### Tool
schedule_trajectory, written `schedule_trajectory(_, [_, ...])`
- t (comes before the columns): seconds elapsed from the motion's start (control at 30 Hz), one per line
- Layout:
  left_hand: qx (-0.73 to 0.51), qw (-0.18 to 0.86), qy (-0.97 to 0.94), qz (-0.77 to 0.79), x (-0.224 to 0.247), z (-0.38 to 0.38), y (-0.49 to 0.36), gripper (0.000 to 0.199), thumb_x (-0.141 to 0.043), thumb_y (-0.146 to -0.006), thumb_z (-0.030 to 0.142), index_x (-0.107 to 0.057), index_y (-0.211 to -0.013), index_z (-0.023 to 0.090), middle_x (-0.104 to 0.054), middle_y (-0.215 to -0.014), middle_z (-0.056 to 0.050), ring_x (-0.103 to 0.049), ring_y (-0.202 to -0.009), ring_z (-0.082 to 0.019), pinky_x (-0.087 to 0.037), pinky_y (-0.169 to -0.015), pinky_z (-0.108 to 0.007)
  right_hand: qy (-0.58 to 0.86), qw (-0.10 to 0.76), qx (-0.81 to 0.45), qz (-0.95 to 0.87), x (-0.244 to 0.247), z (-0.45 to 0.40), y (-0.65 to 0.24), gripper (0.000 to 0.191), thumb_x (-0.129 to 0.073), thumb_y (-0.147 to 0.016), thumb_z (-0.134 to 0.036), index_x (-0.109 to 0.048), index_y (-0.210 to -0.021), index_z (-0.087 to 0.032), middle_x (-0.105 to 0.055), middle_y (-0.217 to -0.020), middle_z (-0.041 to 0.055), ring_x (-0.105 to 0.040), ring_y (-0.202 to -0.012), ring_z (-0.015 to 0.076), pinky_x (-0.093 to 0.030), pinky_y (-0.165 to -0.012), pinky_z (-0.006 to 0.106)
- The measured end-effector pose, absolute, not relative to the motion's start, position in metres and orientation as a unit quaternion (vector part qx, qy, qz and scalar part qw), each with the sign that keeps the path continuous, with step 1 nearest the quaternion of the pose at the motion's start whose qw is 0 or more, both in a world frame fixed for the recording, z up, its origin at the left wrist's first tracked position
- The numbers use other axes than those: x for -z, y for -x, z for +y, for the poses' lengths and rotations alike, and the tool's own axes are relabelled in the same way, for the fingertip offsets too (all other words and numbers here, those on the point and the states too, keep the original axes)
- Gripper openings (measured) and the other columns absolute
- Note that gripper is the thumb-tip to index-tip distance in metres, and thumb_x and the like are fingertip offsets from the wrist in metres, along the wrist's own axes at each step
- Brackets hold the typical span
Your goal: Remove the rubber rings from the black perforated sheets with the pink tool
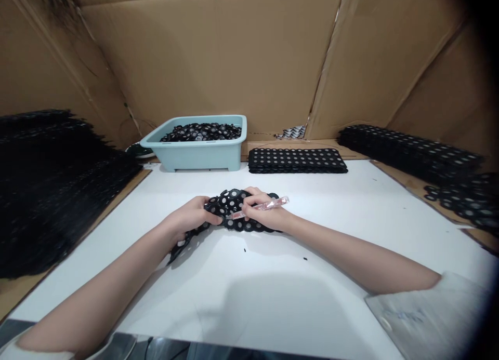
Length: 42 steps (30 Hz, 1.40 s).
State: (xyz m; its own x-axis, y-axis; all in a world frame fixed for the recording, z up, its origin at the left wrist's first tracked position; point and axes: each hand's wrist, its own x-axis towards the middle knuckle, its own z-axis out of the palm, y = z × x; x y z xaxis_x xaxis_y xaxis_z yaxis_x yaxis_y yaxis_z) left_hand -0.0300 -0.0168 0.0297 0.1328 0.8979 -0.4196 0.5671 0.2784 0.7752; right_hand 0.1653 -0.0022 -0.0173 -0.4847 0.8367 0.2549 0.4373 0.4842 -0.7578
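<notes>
A black sheet with pale round dots [234,198] lies bunched on the white tabletop, its left end hanging bent toward the near side. My left hand [194,214] pinches the left part of this sheet between thumb and fingers. A clear, pinkish pen-like tool [268,204] is gripped in my right hand [259,207], slanting down to the left. Its tip meets the sheet beside my left thumb. The right end of the sheet lies under my right hand and wrist.
A light blue basin [202,155] of black round pieces stands at the back. Right of it is a neat dotted stack [298,161]. Tall black piles flank the table at left [58,194] and right [409,149]. Small black scraps lie near the front.
</notes>
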Motion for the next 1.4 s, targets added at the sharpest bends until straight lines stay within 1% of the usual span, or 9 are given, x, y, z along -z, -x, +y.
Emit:
schedule_trajectory(0.2, [-0.205,0.456,-0.570,0.652,-0.025,-0.021,0.026,0.041,-0.065,-0.053,0.029,-0.055,-0.091,0.017,-0.064,-0.078,-0.002,-0.059,-0.073,-0.022,-0.043,-0.060,-0.028,0.409,0.320,-0.236,-0.822,0.018,-0.012,-0.160,0.025,-0.041,-0.080,-0.023,-0.045,-0.056,-0.017,-0.046,-0.090,0.0018,-0.040,-0.093,0.0176,-0.030,-0.085,0.035])
schedule_trajectory(0.43, [-0.226,0.378,-0.589,0.678,-0.018,-0.028,0.016,0.034,-0.060,-0.059,0.031,-0.051,-0.088,0.015,-0.058,-0.073,-0.002,-0.056,-0.070,-0.020,-0.039,-0.057,-0.026,0.432,0.313,-0.105,-0.839,0.018,-0.022,-0.151,0.024,-0.042,-0.080,-0.024,-0.043,-0.057,-0.016,-0.044,-0.086,0.0045,-0.037,-0.090,0.0196,-0.028,-0.078,0.035])
schedule_trajectory(0.6, [-0.216,0.381,-0.605,0.665,-0.018,-0.032,0.011,0.034,-0.059,-0.062,0.033,-0.049,-0.090,0.016,-0.056,-0.071,0.000,-0.054,-0.067,-0.019,-0.038,-0.054,-0.025,0.441,0.300,-0.055,-0.844,0.022,-0.019,-0.147,0.023,-0.041,-0.080,-0.027,-0.044,-0.059,-0.016,-0.042,-0.085,0.0063,-0.035,-0.089,0.0214,-0.028,-0.075,0.035])
schedule_trajectory(0.73, [-0.188,0.392,-0.619,0.654,-0.024,-0.034,0.013,0.040,-0.058,-0.064,0.042,-0.048,-0.095,0.017,-0.057,-0.075,-0.001,-0.054,-0.070,-0.020,-0.037,-0.056,-0.025,0.459,0.306,-0.073,-0.831,0.017,-0.015,-0.149,0.026,-0.041,-0.080,-0.028,-0.044,-0.057,-0.016,-0.041,-0.085,0.0056,-0.036,-0.087,0.0207,-0.028,-0.075,0.035])
schedule_trajectory(0.87, [-0.169,0.405,-0.627,0.644,-0.026,-0.031,0.017,0.049,-0.058,-0.062,0.053,-0.050,-0.096,0.017,-0.053,-0.067,0.001,-0.052,-0.063,-0.019,-0.035,-0.054,-0.026,0.460,0.295,-0.105,-0.831,0.005,-0.016,-0.154,0.027,-0.041,-0.080,-0.027,-0.043,-0.056,-0.017,-0.042,-0.083,0.0054,-0.036,-0.084,0.0206,-0.029,-0.074,0.036])
schedule_trajectory(1.03, [-0.180,0.386,-0.653,0.626,-0.022,-0.020,0.022,0.037,-0.058,-0.063,0.041,-0.050,-0.091,0.019,-0.051,-0.063,0.004,-0.047,-0.056,-0.015,-0.033,-0.052,-0.024,0.453,0.302,-0.109,-0.832,0.003,-0.013,-0.158,0.029,-0.041,-0.081,-0.027,-0.040,-0.053,-0.016,-0.042,-0.080,0.0046,-0.036,-0.084,0.0202,-0.029,-0.073,0.035])
schedule_trajectory(1.17, [-0.167,0.269,-0.746,0.585,-0.022,-0.009,0.033,0.025,-0.056,-0.064,0.040,-0.051,-0.078,0.020,-0.053,-0.067,0.002,-0.049,-0.063,-0.017,-0.032,-0.056,-0.024,0.434,0.284,-0.136,-0.844,0.014,-0.002,-0.162,0.026,-0.041,-0.081,-0.028,-0.044,-0.057,-0.017,-0.041,-0.081,0.0036,-0.037,-0.084,0.0193,-0.031,-0.076,0.036])
schedule_trajectory(1.27, [-0.139,0.170,-0.780,0.586,-0.023,-0.006,0.040,0.029,-0.056,-0.063,0.041,-0.050,-0.084,0.022,-0.057,-0.075,-0.001,-0.052,-0.070,-0.022,-0.032,-0.059,-0.025,0.419,0.272,-0.185,-0.847,0.019,0.005,-0.166,0.023,-0.042,-0.080,-0.026,-0.047,-0.059,-0.018,-0.043,-0.084,0.0032,-0.039,-0.088,0.0193,-0.031,-0.081,0.036])
schedule_trajectory(1.4, [-0.098,0.134,-0.802,0.573,-0.023,-0.005,0.044,0.036,-0.055,-0.065,0.047,-0.049,-0.091,0.023,-0.060,-0.083,-0.004,-0.053,-0.075,-0.024,-0.033,-0.060,-0.026,0.385,0.359,-0.306,-0.793,0.021,0.009,-0.172,0.026,-0.038,-0.081,-0.023,-0.044,-0.057,-0.018,-0.048,-0.084,0.0015,-0.046,-0.087,0.0158,-0.033,-0.081,0.031])
